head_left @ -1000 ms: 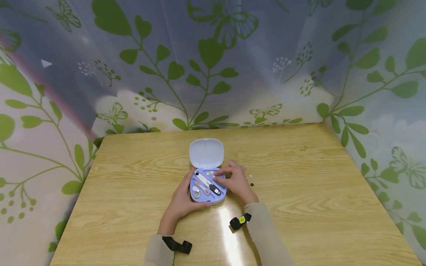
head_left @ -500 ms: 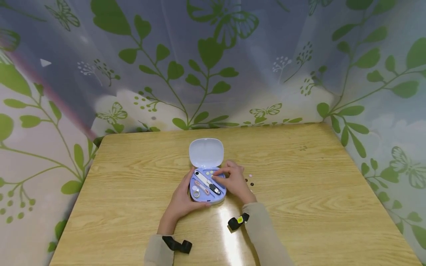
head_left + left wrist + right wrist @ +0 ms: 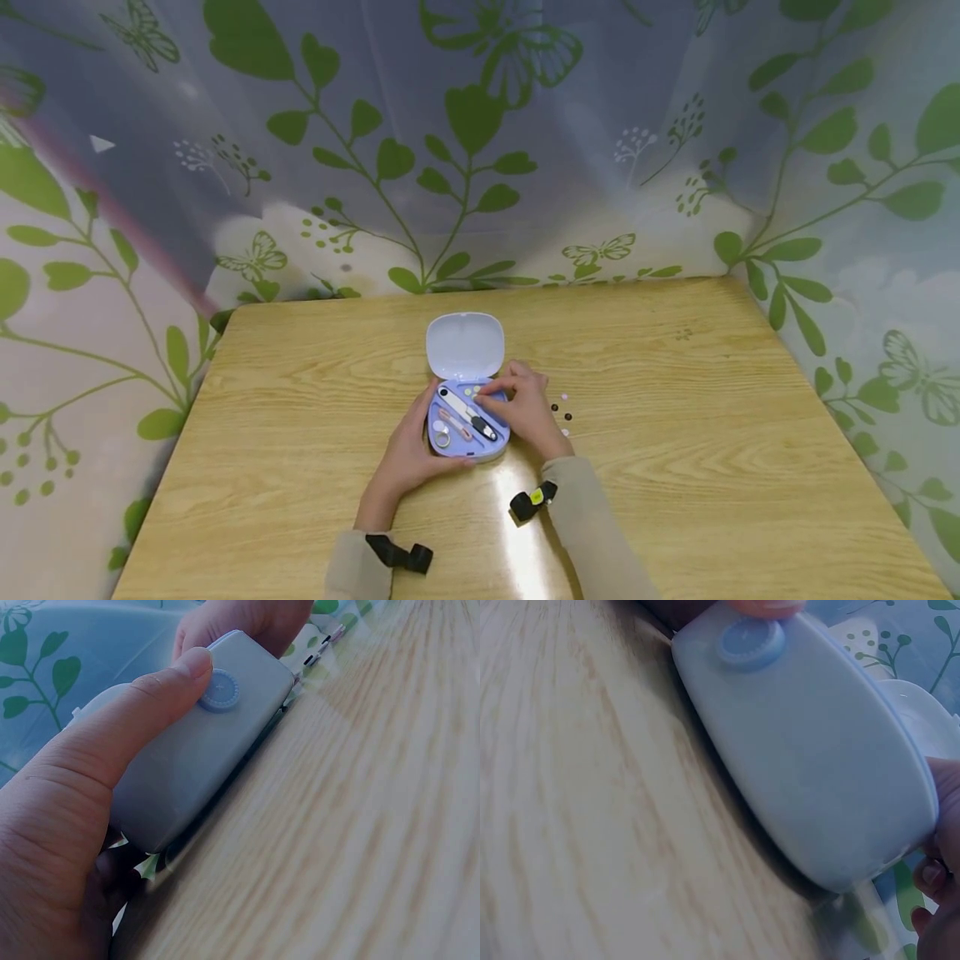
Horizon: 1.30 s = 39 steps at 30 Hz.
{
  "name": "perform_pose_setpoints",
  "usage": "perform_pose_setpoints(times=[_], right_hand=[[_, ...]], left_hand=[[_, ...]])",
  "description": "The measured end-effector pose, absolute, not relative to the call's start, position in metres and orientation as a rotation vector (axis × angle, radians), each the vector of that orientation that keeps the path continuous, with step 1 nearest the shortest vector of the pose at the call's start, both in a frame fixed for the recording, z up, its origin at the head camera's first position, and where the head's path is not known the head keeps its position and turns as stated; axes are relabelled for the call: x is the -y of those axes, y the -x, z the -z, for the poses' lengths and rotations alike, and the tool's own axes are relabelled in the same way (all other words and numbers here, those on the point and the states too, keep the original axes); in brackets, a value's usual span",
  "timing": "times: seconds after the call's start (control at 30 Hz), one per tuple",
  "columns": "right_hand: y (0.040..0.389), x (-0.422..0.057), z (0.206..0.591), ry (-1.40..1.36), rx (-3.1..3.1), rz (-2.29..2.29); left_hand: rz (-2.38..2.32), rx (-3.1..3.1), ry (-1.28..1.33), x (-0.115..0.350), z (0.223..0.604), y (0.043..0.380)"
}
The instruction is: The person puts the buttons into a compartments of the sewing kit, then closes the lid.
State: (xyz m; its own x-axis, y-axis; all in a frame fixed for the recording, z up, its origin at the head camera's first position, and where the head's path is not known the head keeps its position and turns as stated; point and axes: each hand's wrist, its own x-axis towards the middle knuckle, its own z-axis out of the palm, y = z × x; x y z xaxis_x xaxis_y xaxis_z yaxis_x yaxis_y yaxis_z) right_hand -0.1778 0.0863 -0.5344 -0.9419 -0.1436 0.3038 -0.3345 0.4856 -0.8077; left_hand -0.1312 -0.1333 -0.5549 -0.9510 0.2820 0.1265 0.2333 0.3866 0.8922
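Head view: the case (image 3: 502, 429) lies right of the left grip (image 3: 408, 452) clasping it, under the right grip (image 3: 527, 408), hold unclear.

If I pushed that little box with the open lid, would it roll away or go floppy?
Probably not floppy: the box has smooth walls that look like hard plastic. It would likely slide rather than roll, being wide and low. Tipping it might spill the little pale buttons, since the lid stands open.
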Motion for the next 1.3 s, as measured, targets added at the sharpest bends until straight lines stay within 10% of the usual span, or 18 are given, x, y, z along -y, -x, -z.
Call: perform_pose_setpoints(times=[1.3], right_hand=[[0.173, -0.146, 0.523, -0.403, 2.382, -1.521]], left_hand=[[-1.652, -2.570, -0.444, 0.132, 0.555, 0.130]])
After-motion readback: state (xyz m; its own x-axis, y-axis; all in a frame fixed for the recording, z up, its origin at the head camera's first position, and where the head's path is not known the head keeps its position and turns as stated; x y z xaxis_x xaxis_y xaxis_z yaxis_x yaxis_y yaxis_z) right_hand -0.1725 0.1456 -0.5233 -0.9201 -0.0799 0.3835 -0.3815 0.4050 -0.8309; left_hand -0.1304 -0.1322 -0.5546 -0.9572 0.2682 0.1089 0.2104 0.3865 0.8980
